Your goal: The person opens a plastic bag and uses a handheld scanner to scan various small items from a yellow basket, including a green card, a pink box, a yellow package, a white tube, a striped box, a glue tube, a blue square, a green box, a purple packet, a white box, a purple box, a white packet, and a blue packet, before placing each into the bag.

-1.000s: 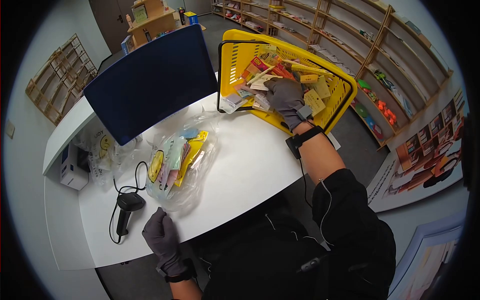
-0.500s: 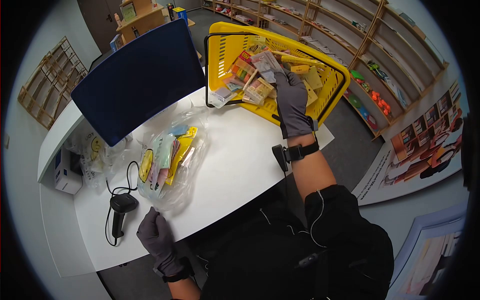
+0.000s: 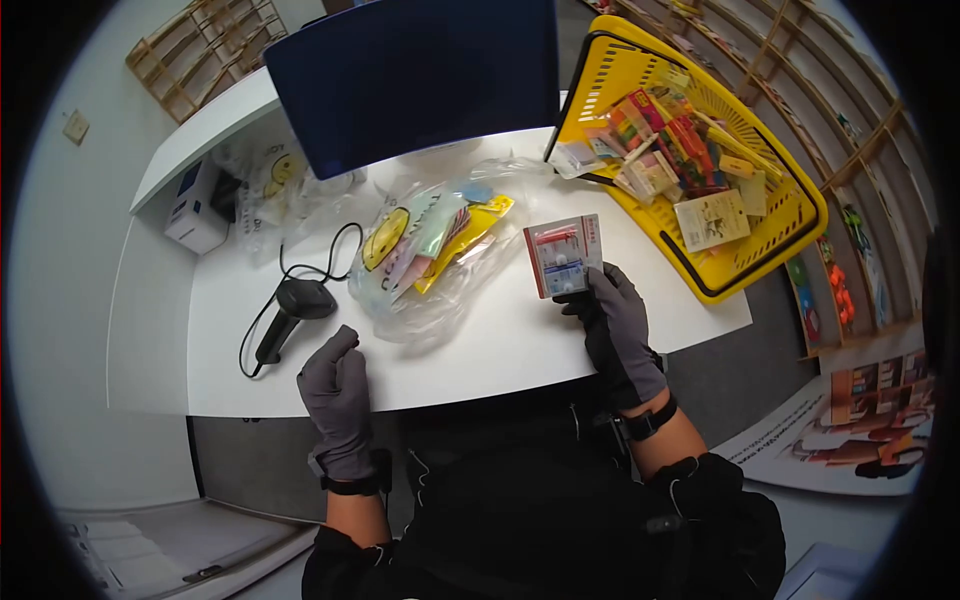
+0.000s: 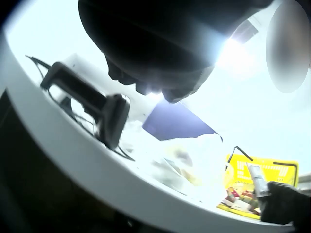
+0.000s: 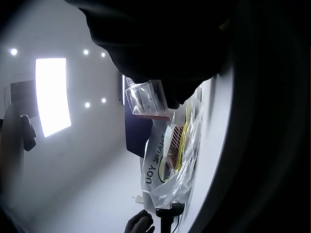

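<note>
In the head view my gloved right hand (image 3: 618,325) pinches a flat, clear plastic pack (image 3: 565,258) with red and blue contents between thumb and fingers. It holds the pack up over the white counter, just right of a clear plastic bag (image 3: 430,310) filled with colourful packages. The right wrist view shows the pack's clear moulded front (image 5: 146,98). My gloved left hand (image 3: 337,395) lies at the counter's front edge, fingers loosely curled with nothing in them. Nearest to it are the bag's lower edge and a black barcode scanner (image 3: 290,315).
A yellow shopping basket (image 3: 705,265) heaped with small packaged goods stands at the counter's right end. Behind the bag rises a dark monitor (image 3: 420,80). More plastic bags (image 3: 285,190) and a white box (image 3: 197,210) are at the left. The scanner's cable loops across the counter.
My right hand has come out of the basket with the plastic pack, back towards my body. The head view has swung down. My left hand stays near the counter's edge.
</note>
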`<state>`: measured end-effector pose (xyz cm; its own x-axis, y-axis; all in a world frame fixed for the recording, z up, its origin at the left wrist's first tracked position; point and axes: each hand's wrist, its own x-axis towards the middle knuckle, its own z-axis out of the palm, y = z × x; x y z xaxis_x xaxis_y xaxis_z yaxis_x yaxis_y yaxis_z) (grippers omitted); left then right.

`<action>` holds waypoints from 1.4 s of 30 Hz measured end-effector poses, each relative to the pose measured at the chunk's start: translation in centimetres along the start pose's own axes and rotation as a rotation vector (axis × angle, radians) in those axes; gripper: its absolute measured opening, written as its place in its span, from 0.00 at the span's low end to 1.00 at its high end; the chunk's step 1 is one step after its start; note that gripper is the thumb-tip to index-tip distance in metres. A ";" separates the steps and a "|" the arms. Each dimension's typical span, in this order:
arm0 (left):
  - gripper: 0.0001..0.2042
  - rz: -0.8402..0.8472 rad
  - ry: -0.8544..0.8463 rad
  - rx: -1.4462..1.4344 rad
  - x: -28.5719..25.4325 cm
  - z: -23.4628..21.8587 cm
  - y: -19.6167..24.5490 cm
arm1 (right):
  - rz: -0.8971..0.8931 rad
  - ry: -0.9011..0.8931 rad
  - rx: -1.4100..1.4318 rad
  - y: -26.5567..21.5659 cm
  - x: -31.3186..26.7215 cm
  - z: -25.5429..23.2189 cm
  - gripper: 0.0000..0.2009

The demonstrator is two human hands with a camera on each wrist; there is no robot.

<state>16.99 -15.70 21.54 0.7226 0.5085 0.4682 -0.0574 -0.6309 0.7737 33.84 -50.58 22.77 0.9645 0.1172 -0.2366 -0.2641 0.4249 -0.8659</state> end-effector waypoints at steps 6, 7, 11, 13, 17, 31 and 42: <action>0.17 0.196 0.201 0.351 5.5 -3.5 2.2 | -0.007 -0.054 -0.065 1.6 -0.5 -1.3 0.17; 0.19 0.217 0.263 0.520 6.6 -4.3 1.9 | -0.039 -0.079 -0.084 2.0 -0.5 -1.6 0.17; 0.23 -0.035 -0.059 0.636 9.9 -6.9 -1.2 | -0.083 -0.120 -0.099 2.5 -0.3 -1.0 0.18; 0.24 -0.157 -0.265 0.583 10.3 -7.2 -2.3 | -0.098 -0.101 -0.097 2.4 -0.6 -1.3 0.18; 0.23 -0.247 -0.291 0.731 11.4 -5.7 -3.1 | -0.084 -0.050 -0.110 1.9 -0.7 -0.8 0.18; 0.16 0.022 -0.388 0.126 1.5 -3.4 11.9 | -0.051 -0.299 0.031 2.0 -0.6 -1.2 0.14; 0.12 -0.092 -0.692 -0.045 2.1 0.6 13.1 | -0.136 -0.401 -0.195 0.9 -1.0 -1.8 0.10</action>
<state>18.13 -23.30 32.42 0.9977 0.0588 0.0322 0.0071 -0.5706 0.8212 32.64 -51.88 21.41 0.9035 0.4266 0.0407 -0.0934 0.2886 -0.9529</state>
